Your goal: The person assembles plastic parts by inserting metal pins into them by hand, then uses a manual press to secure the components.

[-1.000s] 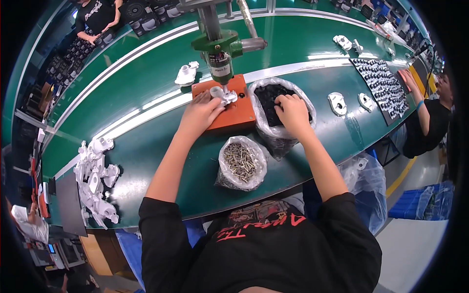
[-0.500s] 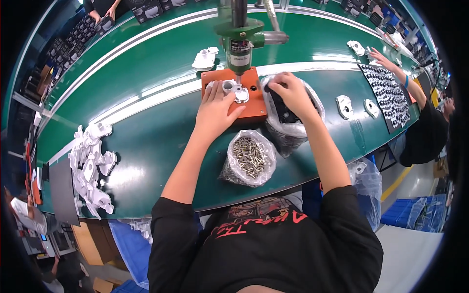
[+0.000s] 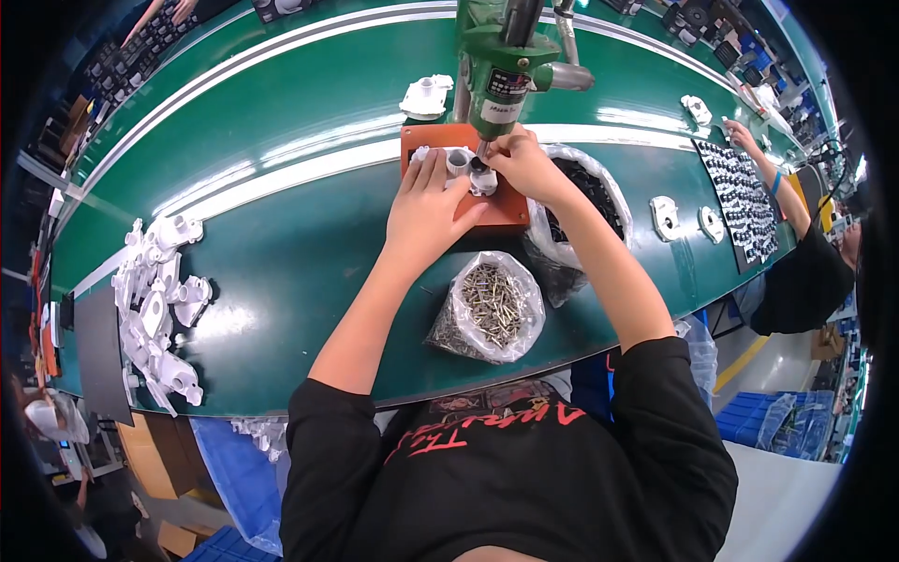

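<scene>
A white cast part (image 3: pixel 457 163) sits in an orange fixture block (image 3: pixel 508 208) below the green press head (image 3: pixel 501 89). My left hand (image 3: pixel 423 208) lies over the left of the casting, fingers outstretched and thumb spread away. Pinched in my right hand (image 3: pixel 527 167) is a small black piece (image 3: pixel 478 163), at the casting's right half and just under the press spindle. The fingertips partly hide this piece. To the right, a clear plastic bag (image 3: pixel 562 255) holds many black pieces, partly behind my right forearm. Nearer me stands a bag (image 3: pixel 532 323) of thin metal pins (image 3: pixel 493 300).
White castings (image 3: pixel 159 309) are heaped at the left beside a dark sheet (image 3: pixel 101 356). Another casting (image 3: pixel 426 98) lies behind the fixture. Two white parts (image 3: pixel 664 217) and a tray of small parts (image 3: pixel 740 201) are at right, where a co-worker's hand (image 3: pixel 744 140) reaches.
My right hand has moved left from the bag of black pieces to the casting, bringing a black piece. My left hand stays on the casting. The whole view has shifted slightly.
</scene>
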`<state>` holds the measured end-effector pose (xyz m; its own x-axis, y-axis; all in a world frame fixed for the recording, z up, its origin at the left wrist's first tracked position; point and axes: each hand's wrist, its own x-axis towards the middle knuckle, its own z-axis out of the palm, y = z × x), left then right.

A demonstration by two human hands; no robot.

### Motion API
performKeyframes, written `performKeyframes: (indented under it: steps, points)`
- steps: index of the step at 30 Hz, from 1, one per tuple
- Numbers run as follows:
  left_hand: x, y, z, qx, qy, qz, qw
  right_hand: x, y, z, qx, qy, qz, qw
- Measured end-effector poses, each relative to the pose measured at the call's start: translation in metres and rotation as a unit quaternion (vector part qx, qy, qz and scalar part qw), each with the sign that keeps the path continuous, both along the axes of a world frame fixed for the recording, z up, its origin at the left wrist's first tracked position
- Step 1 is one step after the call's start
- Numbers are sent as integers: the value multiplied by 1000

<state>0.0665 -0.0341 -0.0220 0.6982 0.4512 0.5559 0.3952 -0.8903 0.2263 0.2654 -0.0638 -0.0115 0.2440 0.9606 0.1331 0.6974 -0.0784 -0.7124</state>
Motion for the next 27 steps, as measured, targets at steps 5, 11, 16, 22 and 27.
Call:
performKeyframes:
  steps: [5, 11, 16, 22, 27]
  points:
    - [1, 1, -2, 25, 1, 1, 1000, 4, 0, -6, 3, -32, -7, 999]
    - [1, 0, -3, 21, -14, -1, 1000, -12, -9, 2, 11, -93, -13, 995]
    - [2, 1, -2, 32, -16, 0, 999, -15, -8, 1, 57, -99, -46, 992]
    - [4, 0, -1, 25, -42, -5, 999, -23, -51, 32, 136, -108, -38, 984]
    - [2, 1, -6, 21, -36, 4, 999, -63, -119, 51, 69, -131, 229, 962]
